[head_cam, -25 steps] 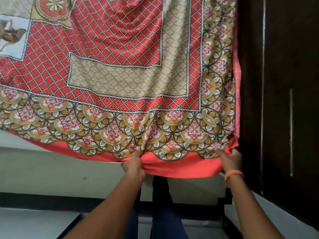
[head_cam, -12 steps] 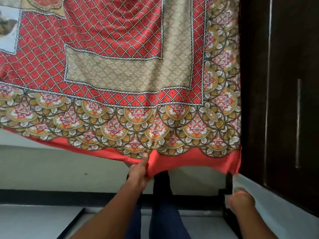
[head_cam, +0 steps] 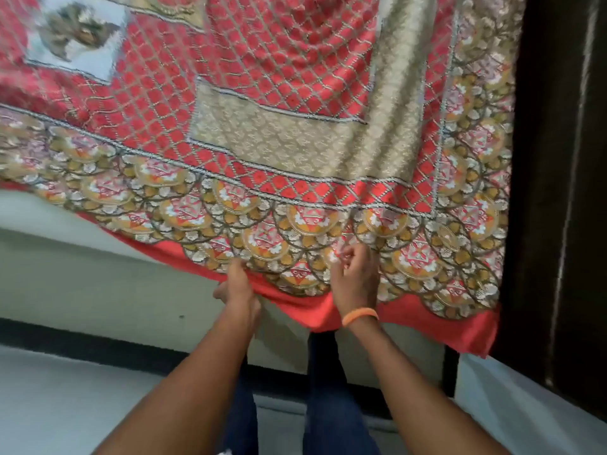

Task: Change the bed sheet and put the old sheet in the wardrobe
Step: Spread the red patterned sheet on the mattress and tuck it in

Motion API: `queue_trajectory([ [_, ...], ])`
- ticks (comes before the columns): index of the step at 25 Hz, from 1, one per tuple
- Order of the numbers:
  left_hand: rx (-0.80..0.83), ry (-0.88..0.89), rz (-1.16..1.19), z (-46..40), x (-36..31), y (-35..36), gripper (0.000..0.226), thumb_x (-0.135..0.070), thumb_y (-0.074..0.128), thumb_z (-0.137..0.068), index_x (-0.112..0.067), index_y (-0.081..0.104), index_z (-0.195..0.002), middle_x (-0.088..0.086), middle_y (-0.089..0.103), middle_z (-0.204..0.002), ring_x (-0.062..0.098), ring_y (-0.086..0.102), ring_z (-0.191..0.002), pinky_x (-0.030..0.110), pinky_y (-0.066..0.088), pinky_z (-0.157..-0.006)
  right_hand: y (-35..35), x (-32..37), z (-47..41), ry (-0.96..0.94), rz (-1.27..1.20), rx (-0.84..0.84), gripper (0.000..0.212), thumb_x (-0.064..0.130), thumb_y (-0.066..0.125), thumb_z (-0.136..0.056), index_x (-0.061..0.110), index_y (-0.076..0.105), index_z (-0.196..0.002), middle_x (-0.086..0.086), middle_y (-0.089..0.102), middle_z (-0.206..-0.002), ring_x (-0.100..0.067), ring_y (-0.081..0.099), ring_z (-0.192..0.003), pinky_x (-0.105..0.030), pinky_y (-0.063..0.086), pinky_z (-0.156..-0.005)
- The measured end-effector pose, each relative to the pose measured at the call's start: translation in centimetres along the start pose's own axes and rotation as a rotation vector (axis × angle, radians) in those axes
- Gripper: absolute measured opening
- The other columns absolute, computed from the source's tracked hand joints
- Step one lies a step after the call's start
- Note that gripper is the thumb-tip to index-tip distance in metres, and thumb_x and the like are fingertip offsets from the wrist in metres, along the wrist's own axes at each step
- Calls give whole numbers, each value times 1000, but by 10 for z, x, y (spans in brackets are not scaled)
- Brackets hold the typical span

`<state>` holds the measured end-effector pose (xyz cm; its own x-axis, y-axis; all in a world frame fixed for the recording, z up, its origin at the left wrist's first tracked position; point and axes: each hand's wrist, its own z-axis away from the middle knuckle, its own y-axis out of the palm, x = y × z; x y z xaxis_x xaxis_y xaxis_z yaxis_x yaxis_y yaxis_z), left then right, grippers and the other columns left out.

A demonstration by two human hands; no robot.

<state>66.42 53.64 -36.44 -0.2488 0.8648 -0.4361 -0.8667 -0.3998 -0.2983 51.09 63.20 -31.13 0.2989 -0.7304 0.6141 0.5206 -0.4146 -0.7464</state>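
A red and beige patterned bed sheet (head_cam: 279, 133) covers the bed, with its scalloped border and plain red hem hanging over the near edge. My left hand (head_cam: 238, 287) grips the hem from below, thumb on top. My right hand (head_cam: 353, 274), with an orange band at the wrist, pinches the border a short way to the right of it. The sheet is rumpled and lifted between the two hands. The picture is blurred by motion.
The pale side of the bed (head_cam: 98, 274) shows under the hem. Tall dark wooden wardrobe doors (head_cam: 565, 192) stand close on the right. My legs in dark jeans (head_cam: 325, 389) stand on a light floor (head_cam: 59, 405) against the bed.
My right hand let go of the sheet's right corner, dropped, then came back up and took hold of the border near my left hand. The sheet has shifted and rumpled.
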Motion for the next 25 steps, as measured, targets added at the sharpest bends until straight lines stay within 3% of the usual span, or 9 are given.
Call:
queue_trajectory([
  [4, -71, -14, 38, -66, -94, -25, 115, -69, 83, -45, -17, 39, -137, 14, 54, -133, 38, 61, -114, 56, 50, -96, 71, 75, 2, -260, 167, 323, 18, 8, 56, -81, 14, 53, -97, -4, 54, -100, -25, 52, -86, -38, 47, -74],
  [8, -294, 163, -128, -98, -194, -58, 69, -47, 85, -63, -9, 53, -111, 15, 60, -118, 37, 63, -102, 45, 54, -91, 162, 155, 34, -559, 269, 416, 21, 21, 62, -84, 14, 54, -101, -7, 58, -98, -30, 59, -81, -39, 51, -66],
  [10, -260, 368, -225, -116, -232, -69, 33, -38, 76, -78, -14, 59, -92, 10, 66, -103, 31, 65, -96, 35, 53, -84, 210, 196, 53, -741, 423, 490, 36, 34, 69, -81, 14, 53, -106, -8, 59, -100, -31, 61, -84, -39, 51, -67],
  [12, -153, 410, -338, -133, -256, -77, 26, -37, 67, -83, -12, 68, -90, 9, 71, -95, 29, 66, -93, 30, 49, -78, 252, 233, 64, -826, 613, 518, 51, 41, 73, -75, 15, 50, -112, -7, 56, -105, -30, 61, -85, -39, 51, -65],
  [16, 177, 260, -309, -162, -284, -84, 28, -36, 55, -60, -11, 68, -65, 19, 70, -78, 36, 68, -82, 48, 58, -77, 302, 281, 44, -708, 566, 430, 29, 21, 66, -85, 15, 57, -113, -12, 63, -97, -35, 63, -78, -38, 50, -58],
  [18, 274, 172, -178, -172, -303, -85, 12, -22, 55, -69, -16, 63, -63, 16, 63, -70, 36, 65, -72, 41, 59, -70, 309, 293, 10, -520, 382, 512, 10, 17, 62, -89, 18, 66, -98, -10, 67, -83, -31, 63, -72, -32, 44, -55],
  [20, 314, 76, 56, -171, -319, -80, 4, -17, 65, -82, -17, 61, -81, 10, 62, -78, 22, 59, -64, 29, 50, -58, 302, 301, -19, -300, 141, 704, 9, 15, 65, -89, 11, 72, -93, -4, 66, -68, -18, 59, -60, -25, 39, -52],
  [23, 255, 34, 116, -171, -326, -56, 62, -43, 82, -64, -7, 58, -108, 13, 68, -97, 21, 66, -75, 35, 56, -60, 290, 312, -35, -34, -9, 971, 26, 21, 58, -96, 4, 68, -80, 3, 50, -48, -11, 41, -40, -19, 33, -42],
  [25, 127, 72, 53, -168, -329, -47, 51, -37, 79, -71, -6, 55, -105, 16, 67, -103, 24, 68, -81, 36, 55, -62, 292, 316, -41, 20, 14, 1014, 38, 29, 54, -98, 8, 57, -67, 0, 41, -50, -12, 35, -40, -21, 30, -43],
])
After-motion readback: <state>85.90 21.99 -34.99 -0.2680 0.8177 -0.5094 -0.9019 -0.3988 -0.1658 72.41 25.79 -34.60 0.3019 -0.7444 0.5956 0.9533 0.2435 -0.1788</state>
